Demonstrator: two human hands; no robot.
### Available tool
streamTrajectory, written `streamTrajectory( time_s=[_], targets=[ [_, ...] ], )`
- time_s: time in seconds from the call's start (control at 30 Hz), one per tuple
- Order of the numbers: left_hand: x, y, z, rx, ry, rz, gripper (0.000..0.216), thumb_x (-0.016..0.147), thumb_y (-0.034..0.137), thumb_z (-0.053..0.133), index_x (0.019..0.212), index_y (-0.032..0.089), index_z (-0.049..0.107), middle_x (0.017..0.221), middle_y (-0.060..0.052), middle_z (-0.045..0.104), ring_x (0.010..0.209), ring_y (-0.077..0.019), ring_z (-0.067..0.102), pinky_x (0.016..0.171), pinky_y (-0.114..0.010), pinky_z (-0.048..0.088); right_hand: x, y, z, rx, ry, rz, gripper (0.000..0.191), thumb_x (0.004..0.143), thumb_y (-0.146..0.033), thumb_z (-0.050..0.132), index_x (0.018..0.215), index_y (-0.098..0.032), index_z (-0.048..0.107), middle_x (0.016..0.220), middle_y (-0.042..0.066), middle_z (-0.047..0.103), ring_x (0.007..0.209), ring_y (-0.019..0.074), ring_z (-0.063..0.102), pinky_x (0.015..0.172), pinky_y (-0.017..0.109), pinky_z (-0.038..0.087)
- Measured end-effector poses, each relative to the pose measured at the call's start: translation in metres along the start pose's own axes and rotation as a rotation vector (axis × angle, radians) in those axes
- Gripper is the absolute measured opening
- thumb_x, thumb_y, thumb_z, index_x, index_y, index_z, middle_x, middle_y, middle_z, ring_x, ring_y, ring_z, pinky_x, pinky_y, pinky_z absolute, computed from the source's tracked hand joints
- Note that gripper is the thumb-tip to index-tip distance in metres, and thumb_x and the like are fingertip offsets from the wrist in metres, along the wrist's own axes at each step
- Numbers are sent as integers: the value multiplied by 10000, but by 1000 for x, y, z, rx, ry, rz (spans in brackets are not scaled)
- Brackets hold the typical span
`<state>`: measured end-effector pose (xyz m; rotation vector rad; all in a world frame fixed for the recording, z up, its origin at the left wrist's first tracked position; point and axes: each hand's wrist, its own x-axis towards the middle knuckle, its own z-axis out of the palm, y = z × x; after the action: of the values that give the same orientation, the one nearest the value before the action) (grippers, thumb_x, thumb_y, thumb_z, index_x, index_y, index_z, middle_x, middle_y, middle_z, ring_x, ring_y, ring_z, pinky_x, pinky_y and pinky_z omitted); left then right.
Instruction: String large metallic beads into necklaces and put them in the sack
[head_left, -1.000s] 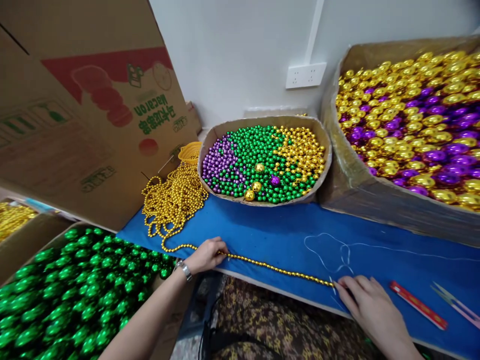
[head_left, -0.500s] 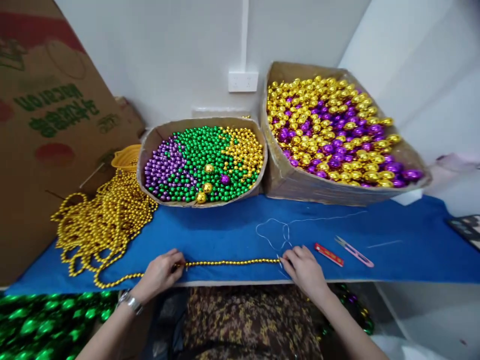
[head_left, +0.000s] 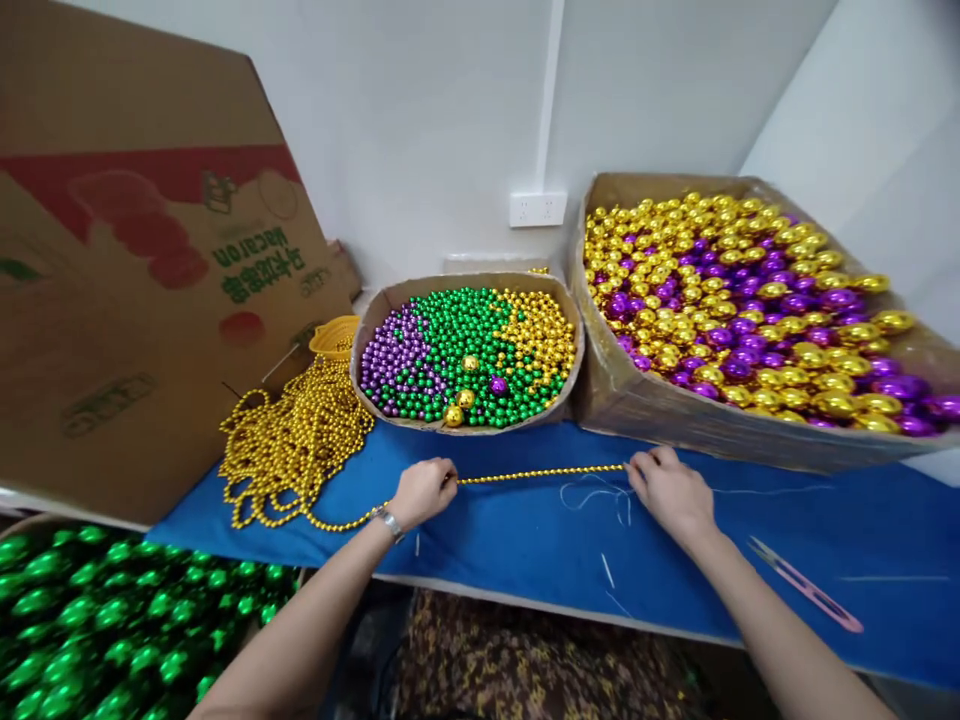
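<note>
A gold bead strand (head_left: 536, 474) runs taut between my two hands, just above the blue cloth (head_left: 517, 560). My left hand (head_left: 425, 490) is closed around it, and the strand continues past the wrist to a heap of gold bead strands (head_left: 292, 445) on the left. My right hand (head_left: 667, 490) pinches the strand's other end, with its fingertips partly hidden. Thin clear thread (head_left: 592, 490) lies in loose loops beside the right fingers. Pink-handled thread snips (head_left: 810, 585) rest on the cloth to the right of that hand.
A cardboard box (head_left: 469, 428) of purple, green and gold beads stands behind my hands. To its right is a larger box (head_left: 720, 425) of gold and purple beads. A yellow basket (head_left: 334, 338) and tall carton (head_left: 172, 290) stand left. Shiny green beads (head_left: 112, 620) fill the lower left.
The view has swung left. Both hands, still on the gold bead strand, have moved away from the table's front edge, toward the boxes. The red item near the snips is no longer visible.
</note>
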<state>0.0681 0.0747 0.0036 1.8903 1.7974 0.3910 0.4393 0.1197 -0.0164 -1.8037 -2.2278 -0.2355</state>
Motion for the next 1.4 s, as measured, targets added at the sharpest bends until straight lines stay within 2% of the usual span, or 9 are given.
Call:
streamTrajectory(
  time_s=[0.1, 0.3, 0.47, 0.63, 0.8, 0.97, 1.07, 1.2, 1.4],
  targets=[
    [12, 2, 12, -111, -23, -3, 153, 758, 257, 497, 728, 179, 625, 691, -29, 635, 676, -181, 570, 623, -266, 368, 4, -24, 0, 53, 3, -38, 212, 844, -193, 462, 938, -200, 651, 986, 118, 589, 651, 175, 574, 587, 310, 377],
    [5, 10, 20, -422, -104, -14, 259, 806, 354, 432, 753, 144, 575, 684, -22, 632, 612, -133, 540, 572, -231, 393, -9, -134, 10, 364, -90, -398, 253, 854, -298, 540, 1103, -296, 582, 1012, 9, 644, 891, 158, 586, 784, 263, 437],
    [-8, 21, 14, -603, -116, -16, 262, 790, 396, 493, 738, 144, 544, 666, 2, 571, 554, -93, 463, 528, -205, 359, -6, -185, 24, 536, -94, -460, 326, 844, -348, 568, 1143, -220, 535, 1001, 47, 662, 908, 186, 571, 755, 290, 447],
    [-16, 7, 5, -798, -56, -70, 283, 787, 422, 522, 734, 145, 546, 583, 29, 484, 507, -83, 423, 483, -195, 327, -5, -177, 33, 598, -98, -486, 122, 891, -234, 492, 814, -217, 586, 794, 12, 655, 814, 158, 568, 745, 279, 413],
    [-20, -28, -6, -423, 119, -85, 280, 857, 377, 380, 738, 166, 521, 559, 31, 466, 508, -106, 438, 505, -215, 361, -9, -153, 32, 594, -96, -484, 168, 912, -242, 445, 807, -211, 573, 813, 30, 652, 797, 166, 568, 790, 319, 402],
    [-29, -36, -5, -168, 198, -60, 129, 799, 251, 455, 760, 187, 561, 768, -44, 582, 789, -205, 541, 762, -335, 411, -16, -153, 31, 585, -103, -514, 60, 877, -258, 521, 835, -235, 556, 801, 0, 658, 791, 164, 588, 930, 402, 349],
    [-35, -20, 2, 53, 251, 84, 235, 754, 176, 508, 969, 196, 599, 1136, -120, 565, 1123, -307, 439, 943, -443, 322, -21, -159, 31, 586, -92, -518, 40, 850, -255, 569, 881, -239, 549, 825, 9, 669, 804, 174, 598, 936, 413, 354],
    [-37, 12, 19, -38, 36, 317, 390, 824, 206, 470, 1212, 217, 504, 1251, -97, 547, 1136, -250, 474, 967, -390, 344, -26, -163, 30, 591, -62, -510, 156, 832, -234, 586, 977, -226, 530, 881, 34, 677, 827, 192, 599, 928, 418, 370],
    [-22, 24, 47, -408, -223, 113, 257, 849, 338, 456, 921, 170, 637, 753, -33, 681, 683, -175, 603, 618, -250, 416, -30, -163, 30, 572, -19, -510, 130, 867, -217, 509, 993, -213, 541, 848, 47, 659, 850, 197, 588, 957, 423, 348]
  ],
)
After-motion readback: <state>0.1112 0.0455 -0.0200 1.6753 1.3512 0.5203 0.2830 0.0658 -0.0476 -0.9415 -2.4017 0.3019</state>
